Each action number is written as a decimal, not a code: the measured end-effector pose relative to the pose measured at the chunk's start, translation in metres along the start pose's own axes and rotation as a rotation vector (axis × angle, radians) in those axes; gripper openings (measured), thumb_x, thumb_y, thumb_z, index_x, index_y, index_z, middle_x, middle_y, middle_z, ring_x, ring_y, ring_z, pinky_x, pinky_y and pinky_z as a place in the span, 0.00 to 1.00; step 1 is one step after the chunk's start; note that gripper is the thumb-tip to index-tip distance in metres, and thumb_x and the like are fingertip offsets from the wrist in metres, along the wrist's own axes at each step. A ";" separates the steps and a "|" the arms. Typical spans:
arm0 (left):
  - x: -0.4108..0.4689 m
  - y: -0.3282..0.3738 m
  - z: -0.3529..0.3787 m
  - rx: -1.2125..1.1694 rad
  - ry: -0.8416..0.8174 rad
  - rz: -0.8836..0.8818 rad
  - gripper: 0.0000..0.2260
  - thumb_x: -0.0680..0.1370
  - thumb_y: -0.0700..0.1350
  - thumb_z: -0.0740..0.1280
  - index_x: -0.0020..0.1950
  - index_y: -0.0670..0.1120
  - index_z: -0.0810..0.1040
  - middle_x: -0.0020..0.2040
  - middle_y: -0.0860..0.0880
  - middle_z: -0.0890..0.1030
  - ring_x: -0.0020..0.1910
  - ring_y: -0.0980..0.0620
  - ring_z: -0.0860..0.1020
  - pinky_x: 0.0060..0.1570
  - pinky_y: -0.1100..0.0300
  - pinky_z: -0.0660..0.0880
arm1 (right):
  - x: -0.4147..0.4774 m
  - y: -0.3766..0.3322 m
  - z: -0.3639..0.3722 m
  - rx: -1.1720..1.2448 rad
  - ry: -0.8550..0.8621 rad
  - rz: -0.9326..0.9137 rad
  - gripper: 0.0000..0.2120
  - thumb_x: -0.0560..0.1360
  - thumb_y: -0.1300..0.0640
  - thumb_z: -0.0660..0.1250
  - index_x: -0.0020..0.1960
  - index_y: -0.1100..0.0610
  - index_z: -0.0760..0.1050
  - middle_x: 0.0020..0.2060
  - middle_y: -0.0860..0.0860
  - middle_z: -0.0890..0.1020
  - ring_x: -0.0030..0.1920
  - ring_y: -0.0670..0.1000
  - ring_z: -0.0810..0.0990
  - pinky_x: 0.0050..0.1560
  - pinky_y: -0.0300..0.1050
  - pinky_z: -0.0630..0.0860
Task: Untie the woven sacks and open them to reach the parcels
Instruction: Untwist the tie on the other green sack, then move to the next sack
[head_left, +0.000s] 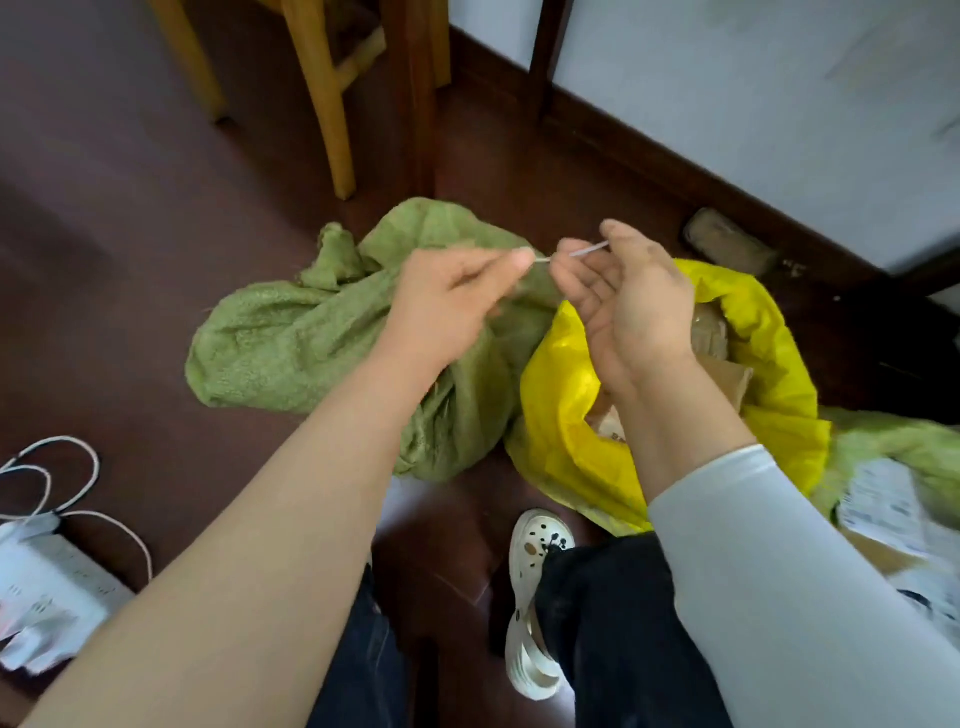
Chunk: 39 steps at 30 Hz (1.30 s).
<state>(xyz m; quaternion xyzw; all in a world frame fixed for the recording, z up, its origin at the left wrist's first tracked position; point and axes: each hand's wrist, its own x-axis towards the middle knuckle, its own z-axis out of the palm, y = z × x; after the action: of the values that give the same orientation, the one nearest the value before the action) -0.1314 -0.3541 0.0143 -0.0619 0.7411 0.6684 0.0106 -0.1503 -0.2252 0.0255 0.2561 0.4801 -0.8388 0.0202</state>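
Left hand (457, 296) and right hand (623, 306) each pinch one end of a thin white string (587, 250), held up between them so it stays tight. Under them the green sack (291, 343) lies floppy on the floor (156, 260). Beside it the yellow sack (561, 395) gapes open, with brown parcels (709, 338) showing inside.

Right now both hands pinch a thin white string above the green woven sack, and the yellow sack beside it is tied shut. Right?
No. The head view shows the bright yellow sack open, with brown cardboard parcels visible in its mouth. The rest holds: left hand and right hand pinch the thin white string above the green woven sack.
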 end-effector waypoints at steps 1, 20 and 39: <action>-0.004 0.011 0.004 -0.078 0.069 -0.059 0.04 0.76 0.43 0.68 0.44 0.44 0.81 0.37 0.47 0.81 0.34 0.57 0.79 0.35 0.66 0.77 | -0.009 -0.009 -0.001 0.000 -0.004 -0.018 0.04 0.79 0.61 0.60 0.47 0.61 0.72 0.36 0.60 0.80 0.31 0.51 0.82 0.35 0.41 0.81; -0.094 0.281 0.112 -0.250 -0.065 -0.060 0.10 0.79 0.44 0.62 0.41 0.43 0.78 0.41 0.46 0.81 0.36 0.54 0.79 0.30 0.68 0.75 | -0.192 -0.240 -0.044 0.213 0.181 -0.398 0.02 0.73 0.65 0.67 0.42 0.64 0.76 0.32 0.56 0.82 0.31 0.49 0.84 0.34 0.38 0.81; -0.113 0.410 0.350 -0.011 -0.423 0.083 0.08 0.77 0.36 0.62 0.53 0.40 0.76 0.46 0.42 0.83 0.43 0.48 0.81 0.41 0.60 0.78 | -0.176 -0.440 -0.219 0.031 0.739 -0.654 0.05 0.71 0.64 0.70 0.46 0.60 0.83 0.31 0.55 0.80 0.24 0.49 0.71 0.26 0.37 0.69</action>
<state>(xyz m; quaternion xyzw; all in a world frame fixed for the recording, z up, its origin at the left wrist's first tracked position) -0.0858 0.0427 0.3935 0.1104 0.7207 0.6703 0.1382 -0.0311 0.1535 0.3652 0.3726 0.4979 -0.6611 -0.4197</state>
